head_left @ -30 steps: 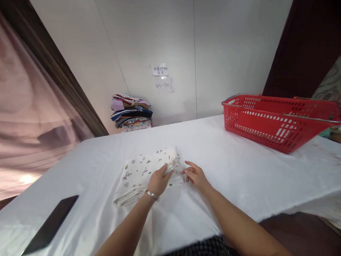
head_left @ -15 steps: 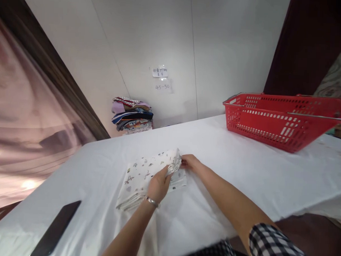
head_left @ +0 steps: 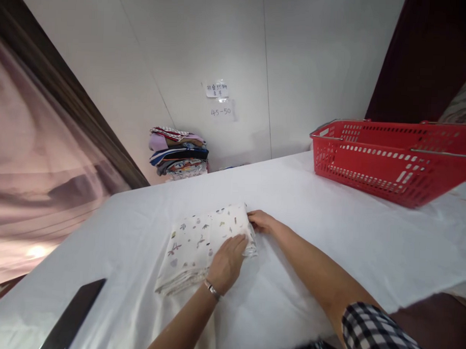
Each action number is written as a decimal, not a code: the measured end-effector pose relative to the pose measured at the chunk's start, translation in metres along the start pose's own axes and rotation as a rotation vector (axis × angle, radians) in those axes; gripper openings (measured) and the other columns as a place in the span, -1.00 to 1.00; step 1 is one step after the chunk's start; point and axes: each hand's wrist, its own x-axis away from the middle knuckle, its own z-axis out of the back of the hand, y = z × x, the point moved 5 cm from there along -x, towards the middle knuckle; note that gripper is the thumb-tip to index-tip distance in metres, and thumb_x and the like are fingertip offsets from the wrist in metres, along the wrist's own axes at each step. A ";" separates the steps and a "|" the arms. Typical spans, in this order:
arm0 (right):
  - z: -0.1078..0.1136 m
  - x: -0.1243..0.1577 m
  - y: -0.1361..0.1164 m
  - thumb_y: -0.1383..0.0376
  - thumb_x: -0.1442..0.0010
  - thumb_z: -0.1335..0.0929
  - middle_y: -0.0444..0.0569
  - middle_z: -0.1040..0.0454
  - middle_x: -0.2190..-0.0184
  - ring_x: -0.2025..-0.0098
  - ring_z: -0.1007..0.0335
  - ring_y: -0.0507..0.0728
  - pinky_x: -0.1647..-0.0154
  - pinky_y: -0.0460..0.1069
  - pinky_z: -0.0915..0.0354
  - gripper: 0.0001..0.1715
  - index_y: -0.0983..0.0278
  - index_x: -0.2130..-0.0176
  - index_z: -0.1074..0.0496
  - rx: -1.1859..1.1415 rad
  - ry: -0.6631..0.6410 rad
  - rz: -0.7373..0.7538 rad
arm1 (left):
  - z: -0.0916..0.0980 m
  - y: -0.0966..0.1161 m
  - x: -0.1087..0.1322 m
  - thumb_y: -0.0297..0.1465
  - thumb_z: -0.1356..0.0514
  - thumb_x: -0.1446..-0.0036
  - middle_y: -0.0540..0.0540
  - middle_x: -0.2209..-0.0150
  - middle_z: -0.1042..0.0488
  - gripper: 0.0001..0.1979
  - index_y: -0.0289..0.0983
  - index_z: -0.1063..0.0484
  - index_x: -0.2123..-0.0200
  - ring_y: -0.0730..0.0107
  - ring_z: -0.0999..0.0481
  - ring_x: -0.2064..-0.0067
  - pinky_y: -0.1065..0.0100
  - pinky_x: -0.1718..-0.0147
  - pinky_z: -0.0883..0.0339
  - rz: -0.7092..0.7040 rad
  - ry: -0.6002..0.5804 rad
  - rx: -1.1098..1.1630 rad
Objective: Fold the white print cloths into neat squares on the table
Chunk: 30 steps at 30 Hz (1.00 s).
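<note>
A white cloth with small printed figures (head_left: 200, 239) lies folded in layers on the white-covered table (head_left: 282, 191). Flat on its front right part rests my left hand (head_left: 229, 261), fingers stretched out and side by side, a bracelet at the wrist. My right hand (head_left: 260, 221) is at the cloth's right edge, fingers bent against it; the fingertips are partly hidden, so whether they pinch the fabric cannot be told.
A red basket (head_left: 371, 164) stands at the back right. Behind the table's far left edge is a stack of folded fabrics (head_left: 180, 152). A dark flat object (head_left: 75, 314) lies at the front left. Pink drapery (head_left: 45, 188) hangs on the left.
The cloth's right end, bunched up in my left hand before, now lies folded down flat. My left hand has let go of it and spread on top. My right hand has barely moved.
</note>
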 end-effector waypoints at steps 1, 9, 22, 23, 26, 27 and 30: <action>0.002 -0.003 -0.002 0.45 0.06 -0.29 -0.18 -0.35 0.66 0.69 -0.17 -0.08 0.61 -0.16 -0.16 -0.79 0.34 0.34 -0.44 0.049 0.004 0.007 | 0.001 0.000 0.000 -0.53 0.01 -0.11 -0.19 -0.02 -0.38 -0.61 -0.31 -0.25 -0.03 0.29 -0.34 -0.06 0.16 -0.04 -0.25 -0.006 0.005 0.005; 0.014 -0.024 -0.021 0.28 -0.01 -0.32 0.07 -0.49 0.32 0.36 -0.39 0.10 0.37 -0.08 -0.23 -0.59 0.34 0.10 -0.39 0.514 0.230 0.152 | 0.006 -0.002 0.001 -0.52 0.02 -0.13 -0.19 0.00 -0.39 -0.61 -0.31 -0.21 -0.06 0.32 -0.36 -0.05 0.22 -0.01 -0.31 -0.010 0.069 0.041; 0.012 -0.054 -0.046 0.33 -0.07 -0.23 -0.10 -0.44 0.10 0.06 -0.27 0.11 0.14 -0.07 -0.12 -0.68 0.15 0.18 -0.44 0.909 0.205 0.397 | -0.003 0.002 -0.002 -0.52 0.00 -0.12 -0.20 0.08 -0.45 -0.66 -0.33 -0.28 0.01 0.30 -0.44 0.05 0.23 0.08 -0.38 -0.005 0.002 0.033; 0.011 -0.055 -0.045 0.32 -0.09 -0.21 -0.10 -0.44 0.10 0.07 -0.28 0.11 0.15 -0.07 -0.12 -0.68 0.16 0.17 -0.43 0.912 0.216 0.398 | -0.006 0.002 -0.002 -0.53 0.00 -0.11 -0.20 0.09 -0.46 -0.66 -0.34 -0.30 0.02 0.29 -0.44 0.06 0.22 0.09 -0.38 -0.001 -0.010 0.027; 0.010 -0.056 -0.041 0.29 -0.12 -0.19 -0.09 -0.44 0.11 0.10 -0.29 0.11 0.19 -0.06 -0.13 -0.68 0.15 0.16 -0.41 0.897 0.238 0.393 | -0.012 0.003 -0.004 -0.55 0.00 -0.09 -0.21 0.08 -0.45 -0.65 -0.33 -0.31 0.03 0.28 -0.43 0.04 0.21 0.07 -0.36 0.013 -0.050 0.021; 0.010 -0.056 -0.039 0.29 -0.12 -0.20 -0.10 -0.45 0.12 0.11 -0.29 0.12 0.19 -0.06 -0.13 -0.69 0.15 0.17 -0.42 0.886 0.239 0.391 | -0.013 0.003 -0.003 -0.55 0.01 -0.10 -0.20 0.07 -0.45 -0.65 -0.33 -0.31 0.03 0.29 -0.42 0.03 0.21 0.06 -0.35 0.016 -0.054 0.023; 0.015 -0.060 -0.038 0.32 -0.08 -0.24 -0.09 -0.46 0.15 0.12 -0.30 0.12 0.21 -0.07 -0.13 -0.72 0.16 0.21 -0.45 0.835 0.228 0.369 | -0.012 0.002 -0.001 -0.52 0.01 -0.12 -0.19 0.05 -0.44 -0.65 -0.31 -0.30 0.01 0.29 -0.41 0.01 0.21 0.04 -0.34 0.037 -0.038 0.058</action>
